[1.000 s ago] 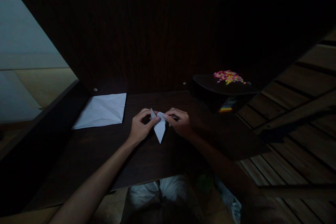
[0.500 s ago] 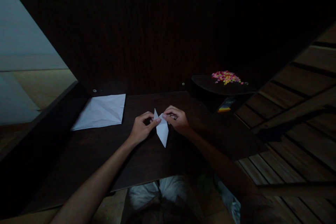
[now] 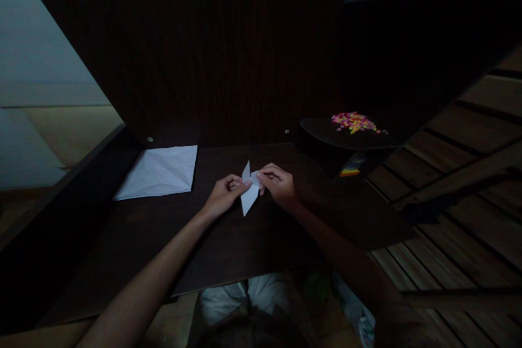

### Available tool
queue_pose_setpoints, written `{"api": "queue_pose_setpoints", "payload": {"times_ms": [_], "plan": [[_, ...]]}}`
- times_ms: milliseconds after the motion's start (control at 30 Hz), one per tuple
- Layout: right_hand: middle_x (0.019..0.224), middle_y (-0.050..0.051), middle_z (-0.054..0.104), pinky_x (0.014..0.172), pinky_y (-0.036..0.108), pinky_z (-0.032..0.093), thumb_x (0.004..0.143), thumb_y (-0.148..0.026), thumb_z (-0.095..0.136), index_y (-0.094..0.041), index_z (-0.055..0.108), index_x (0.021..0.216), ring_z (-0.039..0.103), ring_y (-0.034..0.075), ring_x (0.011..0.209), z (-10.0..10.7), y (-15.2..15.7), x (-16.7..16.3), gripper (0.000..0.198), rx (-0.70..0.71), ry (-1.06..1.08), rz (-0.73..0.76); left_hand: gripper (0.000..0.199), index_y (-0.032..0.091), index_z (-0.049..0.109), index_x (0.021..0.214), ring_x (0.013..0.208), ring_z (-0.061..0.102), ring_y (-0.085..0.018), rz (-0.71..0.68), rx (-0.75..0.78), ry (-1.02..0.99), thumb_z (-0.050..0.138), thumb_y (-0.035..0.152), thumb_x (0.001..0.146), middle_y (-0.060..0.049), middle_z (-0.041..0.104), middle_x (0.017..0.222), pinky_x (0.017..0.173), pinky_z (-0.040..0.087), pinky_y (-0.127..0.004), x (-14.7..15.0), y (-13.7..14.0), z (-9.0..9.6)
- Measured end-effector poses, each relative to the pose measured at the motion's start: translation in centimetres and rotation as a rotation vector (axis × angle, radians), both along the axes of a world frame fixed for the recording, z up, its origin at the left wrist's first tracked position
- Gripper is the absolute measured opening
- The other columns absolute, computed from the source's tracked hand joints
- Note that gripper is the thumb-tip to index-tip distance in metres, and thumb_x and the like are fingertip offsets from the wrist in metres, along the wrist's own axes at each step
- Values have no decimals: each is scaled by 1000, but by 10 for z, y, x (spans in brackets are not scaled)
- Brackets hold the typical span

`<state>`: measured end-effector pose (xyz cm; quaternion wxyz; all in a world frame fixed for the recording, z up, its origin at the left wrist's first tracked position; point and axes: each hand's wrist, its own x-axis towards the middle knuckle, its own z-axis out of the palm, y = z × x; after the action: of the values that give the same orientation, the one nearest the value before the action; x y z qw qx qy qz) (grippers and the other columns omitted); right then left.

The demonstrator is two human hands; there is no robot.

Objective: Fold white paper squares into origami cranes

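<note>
A small piece of folded white paper [image 3: 249,198] is held between both hands above the dark desk [image 3: 228,244]. One narrow point of it sticks up and away from me, and a wider point hangs toward me. My left hand [image 3: 224,194] pinches the paper's left side, thumb on top. On the other side, my right hand [image 3: 279,185] grips the upper right part between thumb and fingers. Some fingertips are hidden behind the paper.
White paper sheets [image 3: 159,171] with crease lines lie at the desk's back left. At the right, a small raised shelf [image 3: 318,130] bears a heap of colourful little pieces [image 3: 354,122]. A dark panel [image 3: 228,54] closes off the back, and a low side wall [image 3: 73,196] stands left.
The folded paper has turned, its lower point swinging left and its upper point now leaning slightly right. Both hands keep their hold, and the view has shifted slightly.
</note>
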<state>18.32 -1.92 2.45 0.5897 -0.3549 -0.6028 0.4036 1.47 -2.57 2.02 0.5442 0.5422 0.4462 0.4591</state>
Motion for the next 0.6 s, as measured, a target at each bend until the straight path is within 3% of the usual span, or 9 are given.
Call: {"api": "queue_pose_setpoints", "payload": {"times_ms": [133,267,400,500,600], "plan": [[78,3,59,53,30,54,68,-53,72,-19,66,74,57,13,56,5,-1,4,35,-47,-3,52,49,16,55,88,64,65,-14,32,-39,-112,84,40,56,0,68,70,64,49,-26,-4,2,1],[78,6,62,64,34,53,77,-55,63,-18,69,68,60,17,68,10,-2,9,39,-11,-105,148,64,18,51,103,67,67,-18,59,-44,-147,85,40,53,-2,71,76,63,50,-28,-7,3,3],[77,6,63,69,33,49,83,-49,57,-19,70,69,59,18,74,7,4,10,35,59,-142,15,61,17,53,103,66,66,-15,56,-8,-194,84,36,55,-1,70,75,62,48,-25,-8,3,6],[87,6,63,75,32,47,77,-39,66,-20,70,79,57,19,87,3,11,13,19,111,-199,-137,55,16,56,98,63,65,-13,-31,-1,-191,85,30,54,1,68,72,61,47,-23,-13,5,9],[98,6,64,72,29,47,72,-35,70,-20,69,93,58,18,90,1,16,18,26,-10,-265,2,55,16,58,98,60,64,-14,-198,-42,-119,85,26,52,1,68,69,58,46,-22,-22,7,12]]}}
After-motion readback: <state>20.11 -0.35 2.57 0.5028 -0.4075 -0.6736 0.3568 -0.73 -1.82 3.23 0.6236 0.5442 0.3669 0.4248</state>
